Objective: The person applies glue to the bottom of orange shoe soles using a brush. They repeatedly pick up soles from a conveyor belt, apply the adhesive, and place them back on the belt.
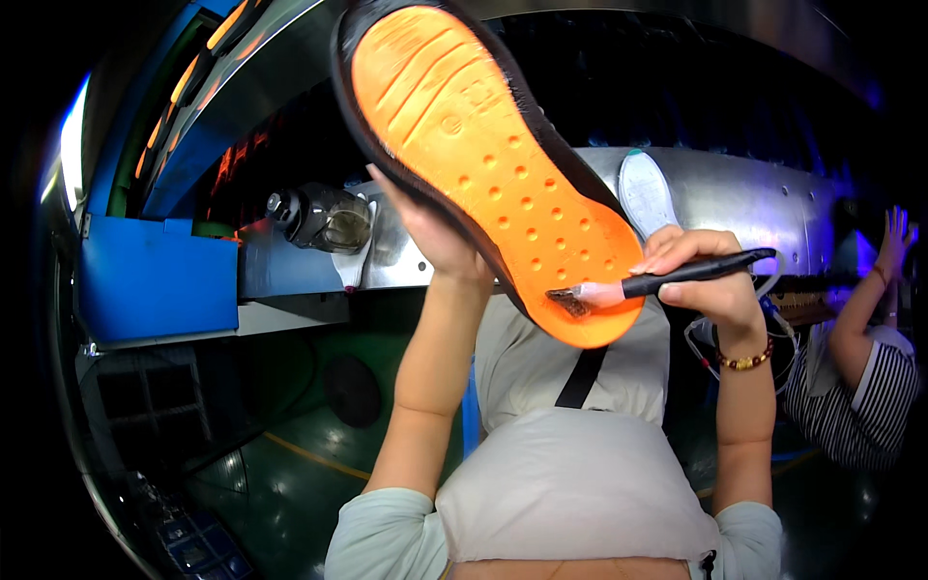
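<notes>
A large orange shoe sole (527, 184) with a black rim is held up in front of me, tilted, its dimpled and grooved face toward me. My left hand (440, 232) grips it by its left edge, and most of the fingers are hidden behind it. In my right hand (710, 285) is a brush (601, 294) with a long black handle, pinched between thumb and fingers. The dark bristles touch the orange surface near the sole's lower end. Some of my right fingertips lie close to the sole's right edge.
Behind the sole runs a metal counter (754, 203) bearing a white insole (646, 191). Farther left stand a dark drinking bottle (333, 217) and another white piece (353, 263). A blue cabinet (159, 280) is at left, below racked orange soles (184, 82). A co-worker's arm (860, 314) shows at right.
</notes>
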{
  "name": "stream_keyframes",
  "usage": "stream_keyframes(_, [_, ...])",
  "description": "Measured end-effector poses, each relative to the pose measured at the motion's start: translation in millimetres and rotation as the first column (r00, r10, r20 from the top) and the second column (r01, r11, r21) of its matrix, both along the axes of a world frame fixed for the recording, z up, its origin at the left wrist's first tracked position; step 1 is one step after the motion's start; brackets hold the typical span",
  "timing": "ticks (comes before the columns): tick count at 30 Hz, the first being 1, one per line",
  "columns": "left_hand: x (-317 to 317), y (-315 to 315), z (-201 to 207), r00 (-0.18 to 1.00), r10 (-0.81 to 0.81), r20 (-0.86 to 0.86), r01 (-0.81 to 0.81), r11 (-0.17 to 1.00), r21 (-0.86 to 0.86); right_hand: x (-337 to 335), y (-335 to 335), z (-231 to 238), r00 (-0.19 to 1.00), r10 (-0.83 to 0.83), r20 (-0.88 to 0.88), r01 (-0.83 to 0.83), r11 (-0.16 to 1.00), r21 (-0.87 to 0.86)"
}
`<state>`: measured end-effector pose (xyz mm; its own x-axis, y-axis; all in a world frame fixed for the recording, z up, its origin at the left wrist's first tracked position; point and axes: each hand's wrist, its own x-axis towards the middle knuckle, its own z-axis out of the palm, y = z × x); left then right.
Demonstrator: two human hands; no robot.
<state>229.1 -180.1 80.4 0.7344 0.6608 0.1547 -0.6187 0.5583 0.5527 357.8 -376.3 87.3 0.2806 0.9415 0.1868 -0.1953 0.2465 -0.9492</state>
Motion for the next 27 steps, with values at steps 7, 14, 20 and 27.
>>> stream_keyframes(7, [-26.0, -15.1, -44.6, 0.912, -0.295, 0.284, 0.314, 0.949, -0.023, -36.4, 10.8, 11.4, 0.988, -0.082, 0.132, 0.077, 0.996, 0.042])
stream_keyframes(14, [-25.9, -2.7, -6.8, 0.855, -0.517, 0.035, 0.518, 0.851, -0.083, -25.8, 15.0, 27.6, 0.952, 0.073, 0.299, -0.078, 0.997, 0.007])
stream_keyframes(20, [-28.8, 0.2, 21.3, 0.658, -0.647, -0.385, 0.633, 0.753, -0.180, -7.0, 12.4, 49.9, 0.834, 0.260, 0.486, -0.316, 0.948, 0.034])
stream_keyframes(27, [-24.5, -2.3, 44.1, 0.322, -0.632, -0.705, 0.749, 0.626, -0.219, 3.4, 19.6, 61.9, 0.682, 0.455, 0.573, -0.482, 0.869, -0.115])
